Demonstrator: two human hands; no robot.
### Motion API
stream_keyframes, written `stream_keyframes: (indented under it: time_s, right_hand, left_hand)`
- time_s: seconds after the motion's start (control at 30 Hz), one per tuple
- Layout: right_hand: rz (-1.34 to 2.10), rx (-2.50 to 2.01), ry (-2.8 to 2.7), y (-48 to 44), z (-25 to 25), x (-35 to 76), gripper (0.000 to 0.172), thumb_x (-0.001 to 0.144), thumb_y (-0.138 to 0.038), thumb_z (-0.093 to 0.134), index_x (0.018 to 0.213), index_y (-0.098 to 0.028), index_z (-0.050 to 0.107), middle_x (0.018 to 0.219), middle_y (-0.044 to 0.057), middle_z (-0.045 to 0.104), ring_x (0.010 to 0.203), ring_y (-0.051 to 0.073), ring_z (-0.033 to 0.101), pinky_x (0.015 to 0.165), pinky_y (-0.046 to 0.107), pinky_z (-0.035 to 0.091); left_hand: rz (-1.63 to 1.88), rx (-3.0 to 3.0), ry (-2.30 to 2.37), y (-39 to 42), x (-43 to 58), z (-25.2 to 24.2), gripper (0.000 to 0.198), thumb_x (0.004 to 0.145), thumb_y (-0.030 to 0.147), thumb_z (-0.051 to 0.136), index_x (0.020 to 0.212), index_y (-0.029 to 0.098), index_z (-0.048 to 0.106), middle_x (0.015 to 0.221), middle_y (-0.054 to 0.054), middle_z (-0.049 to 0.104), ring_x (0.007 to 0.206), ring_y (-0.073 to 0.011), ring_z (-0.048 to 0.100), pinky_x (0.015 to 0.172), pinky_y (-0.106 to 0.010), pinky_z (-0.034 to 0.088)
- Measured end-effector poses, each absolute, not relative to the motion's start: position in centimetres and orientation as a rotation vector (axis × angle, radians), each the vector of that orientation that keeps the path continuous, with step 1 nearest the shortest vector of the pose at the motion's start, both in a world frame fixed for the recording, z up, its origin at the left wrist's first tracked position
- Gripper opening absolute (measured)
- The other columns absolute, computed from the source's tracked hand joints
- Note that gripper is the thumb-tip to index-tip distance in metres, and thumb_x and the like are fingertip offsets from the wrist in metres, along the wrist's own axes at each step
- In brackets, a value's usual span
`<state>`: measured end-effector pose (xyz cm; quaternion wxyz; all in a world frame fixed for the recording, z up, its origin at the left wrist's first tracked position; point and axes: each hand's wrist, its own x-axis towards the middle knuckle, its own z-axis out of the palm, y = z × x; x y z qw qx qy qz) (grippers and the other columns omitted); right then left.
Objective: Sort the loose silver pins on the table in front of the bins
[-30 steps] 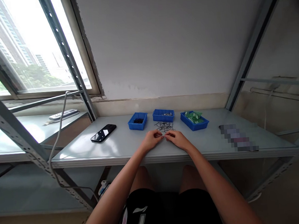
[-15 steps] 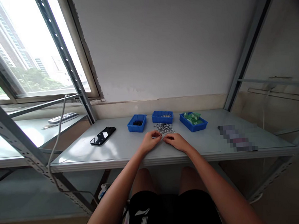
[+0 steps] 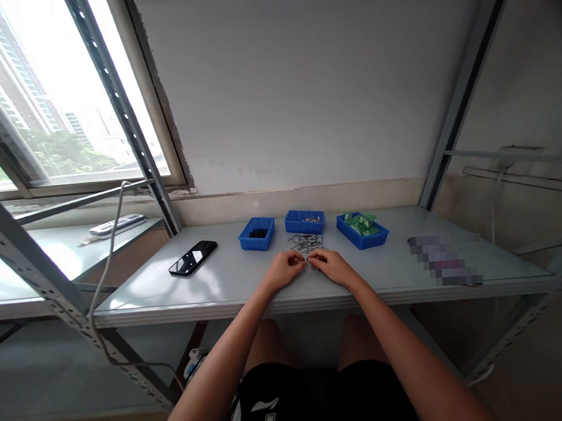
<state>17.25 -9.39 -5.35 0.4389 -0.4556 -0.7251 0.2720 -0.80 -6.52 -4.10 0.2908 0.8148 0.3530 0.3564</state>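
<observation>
My left hand and my right hand meet fingertip to fingertip over the table, just in front of a pile of thin silvery metal pieces. Both are closed in a pinch, and whatever small thing lies between the fingers is too tiny to make out. Behind the pile stands a blue tray with some of the same metal pieces in it. To the left, another blue tray holds small black parts. On the right, a third blue tray contains green packets.
A black phone lies on the grey table at the left. A blurred-out flat object lies at the right. Metal shelf posts frame both sides, and a cable hangs by the left one. A power strip rests on the neighbouring table.
My fingertips have come slightly closer together, still pinched in front of the pile. The trays and the other things stay where they were; the view has shifted a little.
</observation>
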Motion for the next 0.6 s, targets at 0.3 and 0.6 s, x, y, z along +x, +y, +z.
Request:
stream_keyframes:
  time_s: [0.3, 0.6]
  right_hand:
    - [0.667, -1.184, -1.749, -8.89, -5.85, 17.29, 0.025, 0.079, -0.041, 0.053, 0.087, -0.019, 0.063, 0.066, 0.001, 0.062, 0.062, 0.017, 0.057, 0.060, 0.028, 0.043]
    - [0.653, -1.182, -1.734, -8.84, -5.86, 17.47, 0.023, 0.078, -0.039, 0.053, 0.086, -0.019, 0.060, 0.067, 0.001, 0.061, 0.062, 0.016, 0.055, 0.060, 0.028, 0.043]
  left_hand:
    - [1.031, 2.174, 0.956, -6.24, -0.88, -4.07, 0.019, 0.076, 0.028, 0.058, 0.083, 0.014, 0.067, 0.084, -0.006, 0.068, 0.077, -0.0194, 0.061, 0.072, -0.029, 0.047]
    - [1.043, 2.157, 0.952, -6.15, -0.83, -4.17, 0.016, 0.076, 0.029, 0.058, 0.080, 0.014, 0.065, 0.083, -0.006, 0.068, 0.079, -0.0198, 0.061, 0.073, -0.030, 0.048]
